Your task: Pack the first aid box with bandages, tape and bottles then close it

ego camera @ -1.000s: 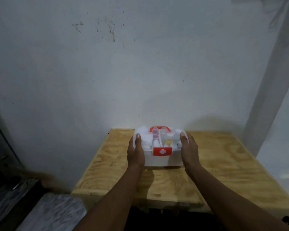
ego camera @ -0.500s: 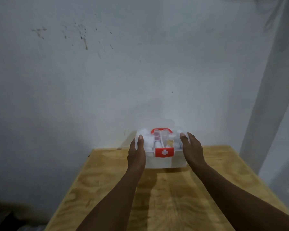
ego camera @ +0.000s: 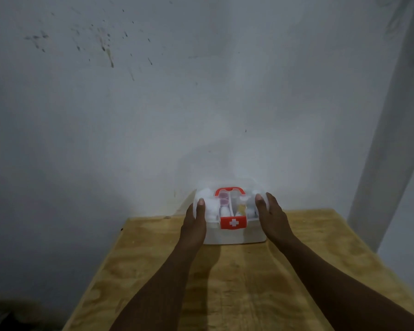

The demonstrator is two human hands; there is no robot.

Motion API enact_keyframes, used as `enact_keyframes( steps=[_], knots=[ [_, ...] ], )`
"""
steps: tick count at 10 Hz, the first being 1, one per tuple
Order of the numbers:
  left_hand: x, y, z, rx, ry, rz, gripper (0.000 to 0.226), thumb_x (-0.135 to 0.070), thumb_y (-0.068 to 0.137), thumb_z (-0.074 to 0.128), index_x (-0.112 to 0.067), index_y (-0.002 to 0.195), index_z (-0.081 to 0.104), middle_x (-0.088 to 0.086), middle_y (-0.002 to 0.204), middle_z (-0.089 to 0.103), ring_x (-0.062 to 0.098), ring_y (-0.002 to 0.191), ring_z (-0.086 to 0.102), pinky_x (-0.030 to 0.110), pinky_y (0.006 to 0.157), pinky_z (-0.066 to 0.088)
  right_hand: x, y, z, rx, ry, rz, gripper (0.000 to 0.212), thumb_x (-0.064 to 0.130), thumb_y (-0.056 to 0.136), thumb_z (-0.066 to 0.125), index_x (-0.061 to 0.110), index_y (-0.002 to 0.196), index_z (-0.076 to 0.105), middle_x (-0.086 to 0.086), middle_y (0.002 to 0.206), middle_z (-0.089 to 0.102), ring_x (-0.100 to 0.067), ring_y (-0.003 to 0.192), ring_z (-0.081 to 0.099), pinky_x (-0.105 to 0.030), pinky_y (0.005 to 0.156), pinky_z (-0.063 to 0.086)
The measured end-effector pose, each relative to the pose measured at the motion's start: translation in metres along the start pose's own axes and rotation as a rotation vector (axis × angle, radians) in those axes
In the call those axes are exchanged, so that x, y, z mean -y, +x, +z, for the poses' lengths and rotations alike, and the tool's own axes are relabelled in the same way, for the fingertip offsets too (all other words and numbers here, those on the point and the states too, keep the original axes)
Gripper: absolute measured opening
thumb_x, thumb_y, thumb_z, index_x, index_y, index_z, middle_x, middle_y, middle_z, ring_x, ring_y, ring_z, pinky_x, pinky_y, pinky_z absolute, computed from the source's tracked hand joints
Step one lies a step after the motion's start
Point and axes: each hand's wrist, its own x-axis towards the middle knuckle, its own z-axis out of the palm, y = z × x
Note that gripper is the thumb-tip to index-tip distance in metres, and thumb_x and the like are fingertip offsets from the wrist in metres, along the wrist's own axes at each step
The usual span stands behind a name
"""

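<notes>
The white first aid box [ego camera: 236, 236] stands at the far edge of the wooden table [ego camera: 246, 287], close to the wall. Its clear lid is down, with a red handle [ego camera: 230, 189] on top and a red latch [ego camera: 233, 222] bearing a white cross at the front. Through the lid I make out white rolls and small bottles, blurred. My left hand [ego camera: 193, 226] holds the box's left side with the thumb on the lid. My right hand [ego camera: 272, 218] holds the right side the same way.
A stained grey wall [ego camera: 177, 103] rises right behind the box. A pale pillar [ego camera: 392, 139] stands at the right. The table's left edge drops off to a dark floor [ego camera: 22, 311].
The view has moved nearer and lower over the table. Both hands have kept their hold on the box's sides, and the box sits a little closer to the wall.
</notes>
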Motion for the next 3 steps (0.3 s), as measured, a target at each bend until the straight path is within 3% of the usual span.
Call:
enact_keyframes(
  steps=[1,2,3],
  knots=[
    [-0.005,0.000,-0.005,0.046,0.067,0.002,0.118,-0.107,0.053,0.025,-0.039,0.148,0.038,0.001,0.141,0.058,0.026,0.120,0.061,0.051,0.100,0.054,0.000,0.003,-0.001,0.028,-0.017,0.000,0.053,0.053,0.100,0.032,0.016,0.137,0.044,0.001,0.124,0.056,-0.012,0.102,0.052,-0.029,0.085,0.044],
    [-0.016,-0.004,-0.009,0.054,0.161,-0.031,0.121,-0.104,0.057,0.024,-0.033,0.154,0.031,0.004,0.151,0.050,0.030,0.129,0.055,0.052,0.105,0.050,0.006,0.003,-0.004,0.067,-0.079,0.035,0.059,0.055,0.099,0.032,0.015,0.142,0.040,-0.011,0.141,0.053,-0.025,0.117,0.057,-0.031,0.089,0.044],
    [-0.031,-0.011,-0.011,-0.075,0.312,-0.011,0.086,-0.074,0.093,0.032,-0.024,0.161,0.016,0.009,0.166,0.028,0.035,0.148,0.034,0.051,0.118,0.035,0.012,0.005,-0.013,0.067,-0.194,0.094,0.069,0.058,0.099,0.035,0.011,0.149,0.032,-0.014,0.153,0.042,-0.032,0.136,0.045,-0.039,0.102,0.042]
  ],
)
